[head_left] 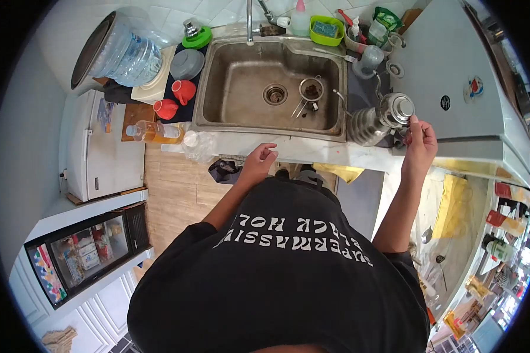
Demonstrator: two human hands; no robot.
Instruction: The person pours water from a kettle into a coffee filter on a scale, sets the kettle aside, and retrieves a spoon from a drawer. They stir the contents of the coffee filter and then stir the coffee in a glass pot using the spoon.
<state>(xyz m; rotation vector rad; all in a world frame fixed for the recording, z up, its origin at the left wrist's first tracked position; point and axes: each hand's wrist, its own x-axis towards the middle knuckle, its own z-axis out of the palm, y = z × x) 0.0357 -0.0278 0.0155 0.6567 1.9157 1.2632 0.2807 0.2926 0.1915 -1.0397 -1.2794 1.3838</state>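
Observation:
A ribbed steel kettle with a thin curved spout stands on the dark mat right of the sink, its round lid uppermost. My right hand is closed at the kettle's right side, thumb and fingers together near the lid's edge; the exact grip is partly hidden. In front of the counter edge, my left hand hovers with loosely bent fingers, apart and holding nothing. Inside the steel sink, a small strainer holds dark brown matter, with thin metal utensils beside it.
Left of the sink are red cups, a grey lid, an amber bottle and a large water jug. A green sponge tray sits behind the basin. The fridge borders the right side.

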